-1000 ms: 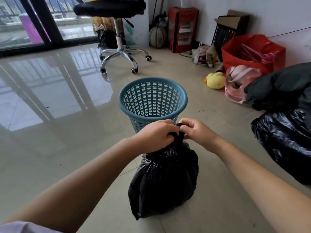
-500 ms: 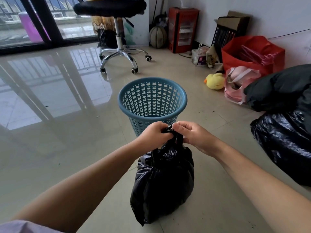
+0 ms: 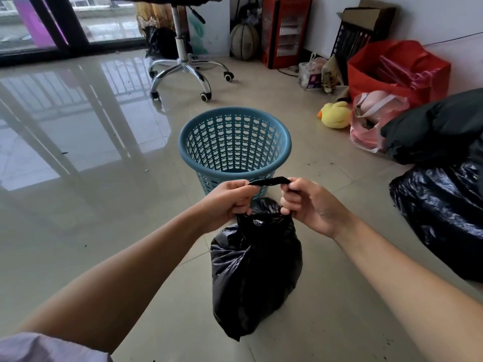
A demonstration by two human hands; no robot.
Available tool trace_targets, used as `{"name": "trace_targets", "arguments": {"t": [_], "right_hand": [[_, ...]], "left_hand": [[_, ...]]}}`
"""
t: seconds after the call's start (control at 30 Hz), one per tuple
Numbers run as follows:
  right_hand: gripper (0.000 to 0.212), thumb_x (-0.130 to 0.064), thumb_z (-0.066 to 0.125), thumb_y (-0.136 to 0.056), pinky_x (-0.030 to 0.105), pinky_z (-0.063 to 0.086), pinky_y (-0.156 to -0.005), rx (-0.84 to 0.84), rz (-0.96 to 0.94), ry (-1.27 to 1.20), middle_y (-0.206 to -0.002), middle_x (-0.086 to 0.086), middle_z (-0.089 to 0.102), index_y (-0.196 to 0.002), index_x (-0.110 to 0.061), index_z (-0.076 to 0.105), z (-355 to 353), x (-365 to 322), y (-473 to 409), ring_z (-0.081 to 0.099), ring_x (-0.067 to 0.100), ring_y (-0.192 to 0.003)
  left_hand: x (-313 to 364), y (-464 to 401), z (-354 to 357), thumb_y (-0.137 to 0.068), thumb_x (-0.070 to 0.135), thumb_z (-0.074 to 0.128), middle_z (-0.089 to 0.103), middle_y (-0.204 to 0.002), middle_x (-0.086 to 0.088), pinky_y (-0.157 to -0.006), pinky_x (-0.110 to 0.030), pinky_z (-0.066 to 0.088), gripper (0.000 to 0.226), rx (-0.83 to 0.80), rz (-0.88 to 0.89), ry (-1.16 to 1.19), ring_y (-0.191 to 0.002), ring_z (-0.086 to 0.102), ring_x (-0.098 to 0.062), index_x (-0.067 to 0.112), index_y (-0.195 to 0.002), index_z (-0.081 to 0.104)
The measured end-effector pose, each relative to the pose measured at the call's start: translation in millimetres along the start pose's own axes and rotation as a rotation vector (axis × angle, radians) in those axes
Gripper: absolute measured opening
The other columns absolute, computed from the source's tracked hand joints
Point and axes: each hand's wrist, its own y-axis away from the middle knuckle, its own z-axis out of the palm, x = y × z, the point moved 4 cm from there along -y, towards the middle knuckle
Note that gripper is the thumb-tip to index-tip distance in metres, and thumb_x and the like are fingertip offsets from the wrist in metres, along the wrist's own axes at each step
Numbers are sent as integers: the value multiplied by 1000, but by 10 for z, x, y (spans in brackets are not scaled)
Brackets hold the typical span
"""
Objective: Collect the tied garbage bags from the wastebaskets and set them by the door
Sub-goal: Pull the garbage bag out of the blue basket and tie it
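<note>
A full black garbage bag [image 3: 254,273] stands on the tiled floor just in front of a blue perforated wastebasket [image 3: 235,142], which has nothing in it. My left hand [image 3: 227,201] and my right hand [image 3: 311,205] each grip one side of the bag's top. A black strip of the bag's handles [image 3: 270,181] is stretched taut between the two fists, above the bunched neck of the bag.
A second, larger black garbage bag [image 3: 444,212] lies at the right, with a dark bundle [image 3: 433,126] behind it. A pink bag [image 3: 371,121], yellow plush duck [image 3: 335,114] and red bag [image 3: 397,69] line the right wall. A wheeled office chair [image 3: 183,64] stands beyond the basket.
My hands were pressed together over the bag's knot; they have pulled apart sideways, stretching the black handle strip between them. The bag stays on the floor.
</note>
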Motion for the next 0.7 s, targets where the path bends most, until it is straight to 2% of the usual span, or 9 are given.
{"name": "trace_targets", "arguments": {"t": [0.07, 0.17, 0.27, 0.3, 0.37, 0.47, 0.57, 0.63, 0.7], "right_hand": [[26, -21, 47, -96, 23, 36, -53, 58, -55, 419, -49, -11, 36, -71, -14, 50, -117, 38, -30, 31, 8, -45], [22, -32, 52, -94, 28, 37, -58, 91, -223, 1123, -57, -8, 48, -77, -17, 53, -249, 220, -64, 43, 11, -53], [21, -30, 46, -97, 35, 40, -63, 14, -318, 1454, -78, 7, 63, -97, -10, 53, -320, 510, -106, 56, 27, -70], [23, -29, 44, -98, 37, 41, -64, 15, -340, 1514, -84, 10, 64, -100, -8, 53, -354, 577, -127, 58, 31, -75], [28, -31, 42, -98, 36, 40, -62, 36, -376, 1561, -85, 11, 64, -97, -6, 55, -449, 675, -160, 59, 34, -76], [42, -41, 31, -95, 30, 40, -55, 57, -405, 1569, -74, 6, 62, -89, -8, 57, -523, 848, -147, 60, 28, -66], [41, -38, 31, -94, 27, 36, -51, 74, -379, 1565, -68, 4, 60, -83, -8, 57, -497, 953, -39, 59, 25, -61], [44, -40, 28, -94, 36, 47, -53, 37, -295, 1530, -71, 6, 60, -85, -7, 56, -448, 893, 52, 59, 27, -64], [45, -41, 27, -94, 42, 50, -55, -4, -242, 1495, -71, 7, 59, -85, -7, 55, -360, 690, 167, 58, 30, -65]], "left_hand": [[-3, -31, -56, -93, 15, 56, 39, -56, 2, -54, -22, 35, 23, 68, 4, -324, -49, 35, -10, 11, -71, 51], [-172, -81, -122, -90, 22, 59, 50, -63, -3, -56, -27, 42, 24, 119, 36, -763, -55, 45, -12, 1, -78, 56], [-443, -121, -97, -90, 29, 58, 61, -72, -4, -65, -33, 47, 25, 39, 137, -1084, -64, 54, -16, 4, -85, 59], [-508, -140, -86, -91, 33, 56, 63, -76, -6, -67, -34, 48, 28, 5, 161, -1163, -67, 56, -19, 5, -87, 58], [-609, -184, -93, -93, 38, 51, 63, -80, -9, -69, -38, 48, 32, -33, 193, -1268, -71, 57, -24, 6, -90, 55], [-760, -211, -92, -95, 37, 47, 62, -83, -9, -69, -38, 46, 30, -37, 199, -1285, -76, 56, -26, 9, -89, 51], [-871, -121, -12, -96, 36, 47, 60, -81, -9, -66, -34, 37, 25, -66, 119, -1267, -78, 56, -28, 16, -82, 42], [-789, -29, 82, -96, 36, 46, 51, -74, -4, -65, -34, 37, 27, -91, 49, -1266, -77, 55, -28, 17, -80, 38], [-582, 53, 183, -96, 36, 45, 45, -75, 2, -65, -34, 37, 26, -109, -1, -1264, -73, 50, -25, 17, -80, 37]]}}
